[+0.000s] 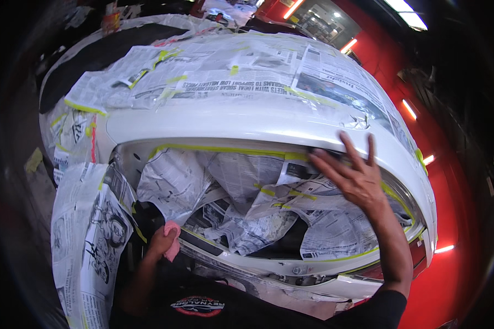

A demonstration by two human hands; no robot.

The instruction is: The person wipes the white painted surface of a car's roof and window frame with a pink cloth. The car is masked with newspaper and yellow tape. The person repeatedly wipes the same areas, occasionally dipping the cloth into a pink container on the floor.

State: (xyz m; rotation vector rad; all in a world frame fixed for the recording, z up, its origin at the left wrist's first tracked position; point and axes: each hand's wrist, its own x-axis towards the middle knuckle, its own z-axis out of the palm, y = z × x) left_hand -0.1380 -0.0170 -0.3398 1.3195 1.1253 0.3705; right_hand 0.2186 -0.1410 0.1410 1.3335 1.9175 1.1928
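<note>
My left hand [160,242] is closed on a soft pink pad [172,242], low beside the front corner of a car's door opening. Whether the pad is a folded cloth or a sponge, I cannot tell. Up on the right, my right hand [357,181] is open with its fingers spread and nothing in it. Its fingertips are over the upper edge of the door opening, near the white roof rail [225,129]; contact is unclear. Newspaper sheets [247,178] cover the opening, held along its rim by yellow-green masking tape [225,148].
More newspaper [219,71] is taped over the roof and windshield area. At left stands a paper-covered open door [82,236]. The white sill [324,267] runs along the near side. Beyond the car are a red wall [455,219] and lit tubes. An orange container [110,22] sits at far left.
</note>
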